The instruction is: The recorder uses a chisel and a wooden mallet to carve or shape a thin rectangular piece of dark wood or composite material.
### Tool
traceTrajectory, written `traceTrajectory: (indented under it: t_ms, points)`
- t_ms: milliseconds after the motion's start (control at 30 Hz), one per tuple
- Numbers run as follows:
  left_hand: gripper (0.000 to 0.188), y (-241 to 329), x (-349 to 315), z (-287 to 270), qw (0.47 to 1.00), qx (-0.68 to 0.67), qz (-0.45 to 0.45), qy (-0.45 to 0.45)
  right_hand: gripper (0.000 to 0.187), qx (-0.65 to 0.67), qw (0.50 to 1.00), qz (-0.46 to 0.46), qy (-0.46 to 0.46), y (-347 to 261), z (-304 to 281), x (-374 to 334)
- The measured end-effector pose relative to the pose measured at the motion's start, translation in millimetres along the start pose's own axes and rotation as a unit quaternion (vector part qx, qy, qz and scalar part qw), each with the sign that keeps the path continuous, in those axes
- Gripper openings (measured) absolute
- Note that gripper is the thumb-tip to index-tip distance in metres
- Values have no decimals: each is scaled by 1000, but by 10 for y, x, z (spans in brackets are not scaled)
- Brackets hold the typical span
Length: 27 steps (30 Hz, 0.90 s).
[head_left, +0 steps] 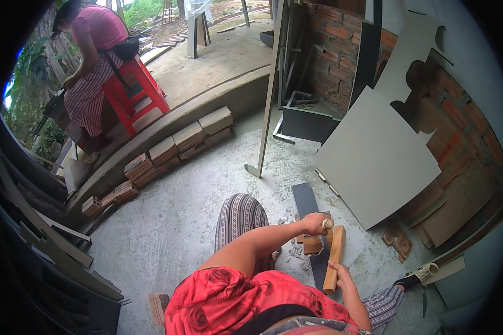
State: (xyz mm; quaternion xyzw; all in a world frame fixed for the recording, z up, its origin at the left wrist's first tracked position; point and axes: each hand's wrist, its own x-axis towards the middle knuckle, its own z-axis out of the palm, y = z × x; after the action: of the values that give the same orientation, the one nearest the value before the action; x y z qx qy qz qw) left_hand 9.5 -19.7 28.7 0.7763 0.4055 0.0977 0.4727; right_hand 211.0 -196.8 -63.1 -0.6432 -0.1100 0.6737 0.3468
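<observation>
My left hand (313, 224) is closed around a pale, round-ended handle (328, 224); the lower part of that tool is hidden. Below it sits a brown wooden block (312, 244), with pale shavings or chips beside it. The block rests on a long dark board (303, 200) lying on the floor. My right hand (344, 276) grips a thick yellow-brown wooden bar (336, 254) near its lower end. The bar slants up beside the block, its upper end close to the handle. Whether bar and block touch, I cannot tell.
A large pale panel (380, 159) leans at the right, near a cut wood piece (397, 244). A roll of tape (426, 272) lies lower right. Stacked bricks (189, 135) line the raised ledge. Another person sits on a red stool (133, 92). Boards (50, 240) stand at left.
</observation>
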Motion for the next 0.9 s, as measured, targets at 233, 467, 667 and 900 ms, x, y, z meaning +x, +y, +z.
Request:
traceTrajectory:
  t_ms: [233,467,667,900]
  points:
    - [33,-195,38,123,999,31,38,13,41,-23,1000,7,14,32,29,-26]
    - [33,-67,-46,77,998,28,46,23,42,-20,1000,-2,11,28,-52,49]
    - [35,18,-88,14,1000,8,1,-11,43,-9,1000,-14,-2,-18,-57,18]
    - [33,-155,-24,99,997,33,63,22,44,-32,999,-25,5,32,-46,-3]
